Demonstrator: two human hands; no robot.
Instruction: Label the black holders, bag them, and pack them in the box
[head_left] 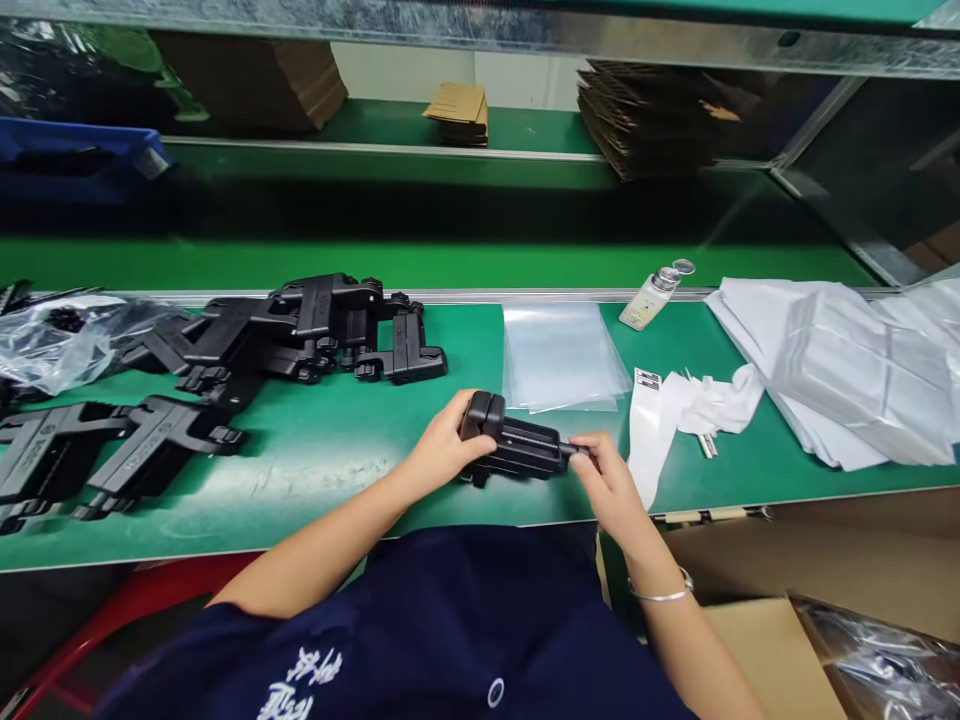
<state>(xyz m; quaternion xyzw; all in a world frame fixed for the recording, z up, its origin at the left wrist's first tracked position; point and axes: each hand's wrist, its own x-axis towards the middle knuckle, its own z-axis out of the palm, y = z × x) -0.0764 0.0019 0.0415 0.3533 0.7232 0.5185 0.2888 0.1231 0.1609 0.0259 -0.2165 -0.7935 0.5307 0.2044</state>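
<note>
A black plastic device (525, 447) lies sideways just above the front part of the green table, between both hands. My left hand (448, 447) is wrapped round its thicker left end, thumb on top. With pinched fingers, my right hand (606, 480) holds the thin rod (573, 450) at the device's right end. Behind the device lies a stack of clear plastic bags (559, 350). Several similar black devices (319, 310) are piled at the left of the table.
A bottle with a metal cap (649, 298) stands behind a white label strip (646, 430) and crumpled cloth (724, 402). White sheets and wrapped packs (862, 370) lie right. A blue bin (82, 160) and cardboard stacks (459, 110) are at the back; an open carton (765, 640) sits below right.
</note>
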